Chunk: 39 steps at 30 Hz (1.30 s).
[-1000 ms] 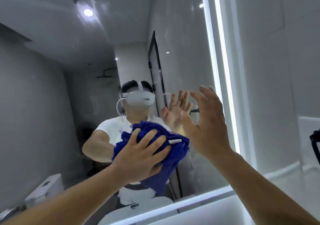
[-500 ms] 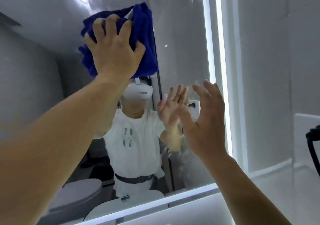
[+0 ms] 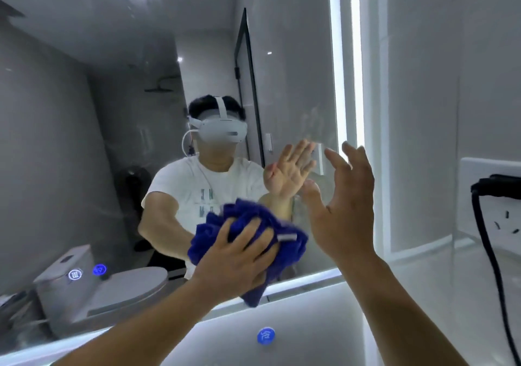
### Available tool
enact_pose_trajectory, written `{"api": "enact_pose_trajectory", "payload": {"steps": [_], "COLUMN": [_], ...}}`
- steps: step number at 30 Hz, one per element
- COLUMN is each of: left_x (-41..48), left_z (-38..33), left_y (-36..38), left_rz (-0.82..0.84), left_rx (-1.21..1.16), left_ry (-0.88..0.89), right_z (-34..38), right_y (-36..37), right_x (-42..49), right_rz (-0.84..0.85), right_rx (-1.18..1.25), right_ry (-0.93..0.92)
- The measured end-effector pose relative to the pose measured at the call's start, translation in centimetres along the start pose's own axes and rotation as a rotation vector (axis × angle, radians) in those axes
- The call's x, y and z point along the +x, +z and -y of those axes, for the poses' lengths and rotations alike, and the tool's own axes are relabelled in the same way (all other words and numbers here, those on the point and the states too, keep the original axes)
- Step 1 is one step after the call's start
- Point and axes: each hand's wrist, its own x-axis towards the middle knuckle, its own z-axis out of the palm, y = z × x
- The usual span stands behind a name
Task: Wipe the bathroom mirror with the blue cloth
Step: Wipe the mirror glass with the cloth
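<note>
The bathroom mirror (image 3: 118, 89) fills the left and middle of the view, with lit strips along its right and bottom edges. My left hand (image 3: 236, 258) presses the bunched blue cloth (image 3: 287, 241) against the glass near the mirror's lower edge. A corner of the cloth hangs down past the lit bottom strip. My right hand (image 3: 344, 205) is raised just right of the cloth, fingers spread, fingertips at or close to the glass, holding nothing. Faint smears show on the glass above the right hand.
A wall socket (image 3: 504, 213) with a black plug and cable (image 3: 487, 241) sits on the right wall. A round blue touch button (image 3: 265, 335) glows on the panel below the mirror. The mirror reflects a person in a headset, a toilet and a shower door.
My left hand has swept the cloth down from the top of the mirror to its lower edge. My right hand has stayed in about the same place.
</note>
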Motion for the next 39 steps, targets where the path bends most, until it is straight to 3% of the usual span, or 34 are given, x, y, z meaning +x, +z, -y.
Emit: {"api": "enact_pose_trajectory", "payload": {"steps": [4,7,10,14,17,19,27,30,33,36,39], "left_x": [-2.0,-0.3,2.1,5.0,5.7,4.6,-5.2,-9.5,-11.7,-11.1,-8.3], "left_z": [1.1,4.0,11.3,20.3,18.8,16.2,1.3,-4.3,-5.4,-3.3,2.4], "left_y": [0.2,-1.4,-4.6,-8.6,-7.9,-6.6,1.7,3.7,4.0,3.6,1.3], "left_rz": [0.051,-0.025,-0.174,-0.296,-0.378,-0.398,-0.27,-0.068,0.109,0.117,-0.065], "left_rx": [0.082,0.06,0.109,0.126,0.104,0.089,0.045,-0.005,-0.007,-0.013,-0.027], "left_ry": [0.298,0.261,0.02,-0.515,-0.79,-0.844,-0.572,-0.26,-0.015,0.023,-0.158], "right_z": [-0.8,-0.9,-1.1,0.0,1.6,2.5,3.8,3.8,3.3,3.6,4.6], "right_y": [-1.0,-1.5,-1.5,-0.8,-0.1,0.2,1.6,1.9,1.6,1.7,2.1], "right_x": [0.2,0.5,0.5,0.5,0.2,-0.3,-2.2,-2.9,-3.1,-2.8,-2.6], "right_rz": [0.021,0.002,-0.009,0.034,0.034,0.035,0.092,0.102,0.128,0.134,0.116], "right_rx": [-0.033,-0.021,-0.005,0.026,0.088,0.112,0.116,0.121,0.101,0.1,0.145], "right_ry": [0.016,-0.018,-0.045,-0.045,-0.047,-0.053,-0.073,-0.093,-0.11,-0.111,-0.119]}}
